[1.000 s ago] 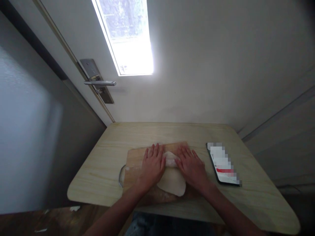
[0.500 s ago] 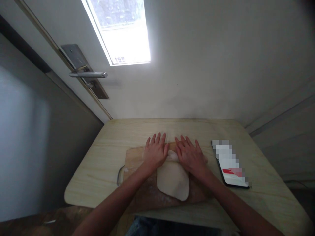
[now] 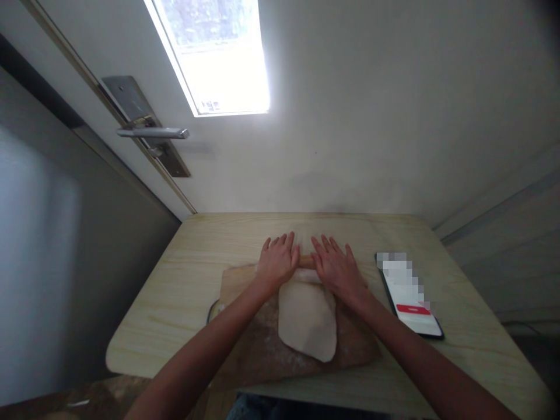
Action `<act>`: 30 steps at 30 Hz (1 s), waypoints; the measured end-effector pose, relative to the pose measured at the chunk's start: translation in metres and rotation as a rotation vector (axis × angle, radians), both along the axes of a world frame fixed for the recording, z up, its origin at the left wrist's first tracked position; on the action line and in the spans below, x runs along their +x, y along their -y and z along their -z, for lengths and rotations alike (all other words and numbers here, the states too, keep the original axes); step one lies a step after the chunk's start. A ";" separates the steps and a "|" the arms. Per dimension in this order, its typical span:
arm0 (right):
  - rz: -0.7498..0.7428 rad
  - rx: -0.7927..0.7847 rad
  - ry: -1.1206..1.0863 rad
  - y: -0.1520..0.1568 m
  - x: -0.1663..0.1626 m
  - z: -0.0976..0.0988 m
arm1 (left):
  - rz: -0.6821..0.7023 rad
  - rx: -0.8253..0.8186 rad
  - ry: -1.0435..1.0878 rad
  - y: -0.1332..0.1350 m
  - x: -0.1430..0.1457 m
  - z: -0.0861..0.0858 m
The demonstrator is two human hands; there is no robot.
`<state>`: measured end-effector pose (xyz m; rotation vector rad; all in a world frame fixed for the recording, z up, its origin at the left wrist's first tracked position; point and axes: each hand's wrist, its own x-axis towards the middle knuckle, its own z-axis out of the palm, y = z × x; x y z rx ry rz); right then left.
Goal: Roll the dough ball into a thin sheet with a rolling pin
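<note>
A pale, flattened sheet of dough (image 3: 307,321) lies on a floured wooden board (image 3: 249,356), its near end rounded and uneven. Past its far end, a short stretch of what looks like a wooden rolling pin (image 3: 307,261) shows between my hands; the rest is hidden under them. My left hand (image 3: 279,262) lies palm down over the left side of it, fingers stretched forward. On the right side, my right hand (image 3: 336,265) rests the same way, fingers spread, its palm beside the dough's far right corner. Neither hand has its fingers wrapped round anything.
A phone (image 3: 413,324) with a lit screen lies right of the board on the light wooden table (image 3: 161,297). The board has a metal handle (image 3: 210,312) at its left. Beyond the table stands a white door with a lever handle (image 3: 153,133) and a bright window pane.
Both hands have shifted slightly forward, away from me. The brown pin-like piece now shows between them, and more of the dough's far end is uncovered. The view has tilted a little.
</note>
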<state>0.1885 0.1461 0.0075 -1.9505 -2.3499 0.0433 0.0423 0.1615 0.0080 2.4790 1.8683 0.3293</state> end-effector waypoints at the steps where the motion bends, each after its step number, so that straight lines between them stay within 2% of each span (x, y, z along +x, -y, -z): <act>1: 0.001 0.008 -0.001 -0.001 0.000 0.000 | 0.002 -0.003 0.007 -0.002 0.000 0.000; 20: 0.056 0.086 -0.040 -0.034 0.001 0.012 | 0.061 0.028 -0.041 -0.047 0.007 0.002; 26: 0.087 0.074 -0.041 -0.031 0.002 0.008 | 0.023 0.059 -0.038 -0.041 0.007 -0.002; 30: 0.090 0.026 -0.026 -0.013 -0.001 0.001 | -0.045 0.053 -0.048 -0.022 0.002 0.001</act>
